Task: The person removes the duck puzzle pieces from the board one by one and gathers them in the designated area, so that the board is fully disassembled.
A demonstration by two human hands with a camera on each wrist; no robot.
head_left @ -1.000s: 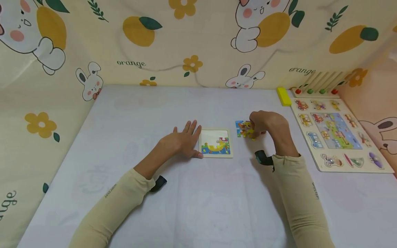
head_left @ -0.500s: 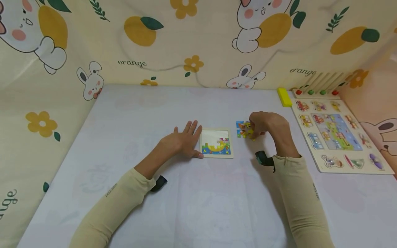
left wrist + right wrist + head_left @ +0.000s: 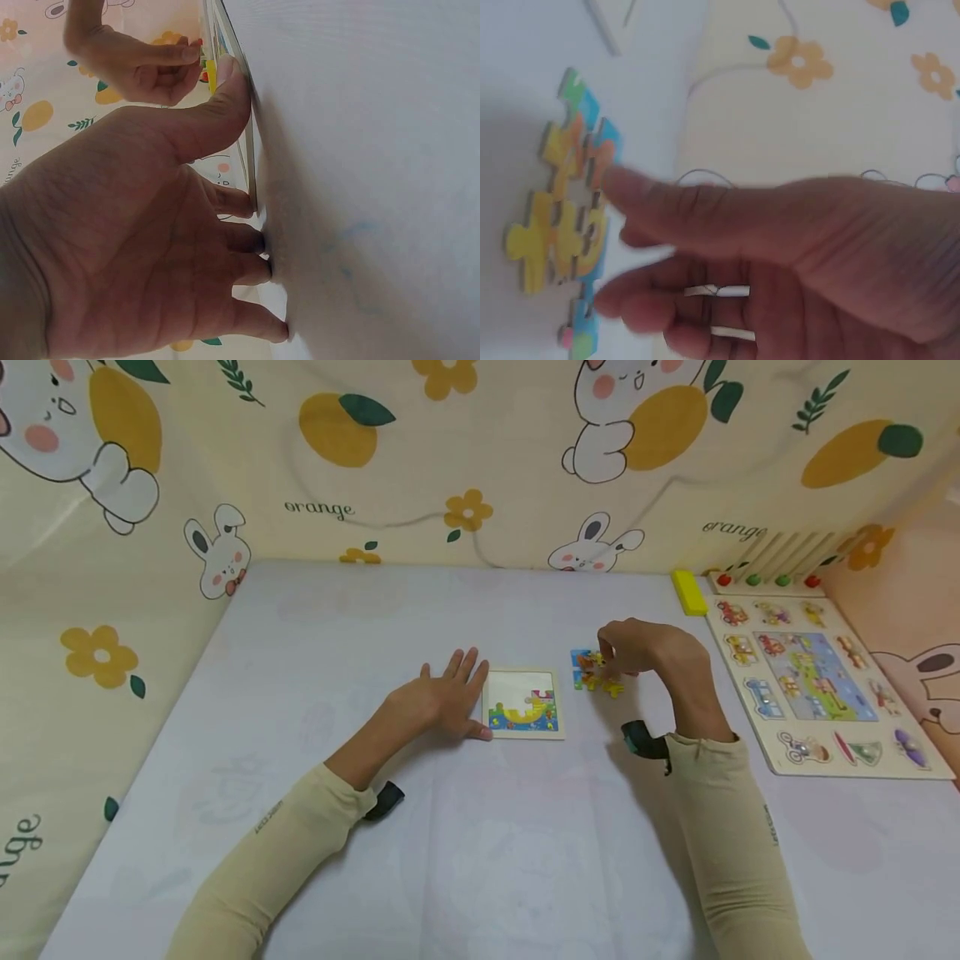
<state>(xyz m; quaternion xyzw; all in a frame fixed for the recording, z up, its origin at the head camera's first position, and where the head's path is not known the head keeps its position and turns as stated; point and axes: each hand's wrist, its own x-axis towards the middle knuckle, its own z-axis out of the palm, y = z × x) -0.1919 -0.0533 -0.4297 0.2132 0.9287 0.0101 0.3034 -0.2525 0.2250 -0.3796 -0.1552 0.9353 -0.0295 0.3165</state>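
Note:
My left hand (image 3: 442,706) is spread at the left edge of a small square puzzle frame (image 3: 560,706). In the left wrist view its thumb (image 3: 225,105) lies against the frame's edge and the other fingertips touch the table. Joined jigsaw pieces (image 3: 522,718) cover the lower part of the frame. My right hand (image 3: 645,647) hovers over a cluster of loose jigsaw pieces (image 3: 570,232), coloured yellow, blue and orange, right of the frame. The right wrist view shows its thumb and fingers loosely bent, thumb tip overlapping the pieces, nothing visible between them.
A large wooden picture puzzle board (image 3: 817,752) lies at the right. Behind it stands a rack (image 3: 768,583) with upright rods and red and green beads. A yellow block (image 3: 688,592) sits beside them. Printed cloth walls (image 3: 450,460) bound the table's back and left.
My right hand has lifted slightly and its fingers have loosened, uncovering more of the loose jigsaw pieces. The left hand and the puzzle frame hold their place.

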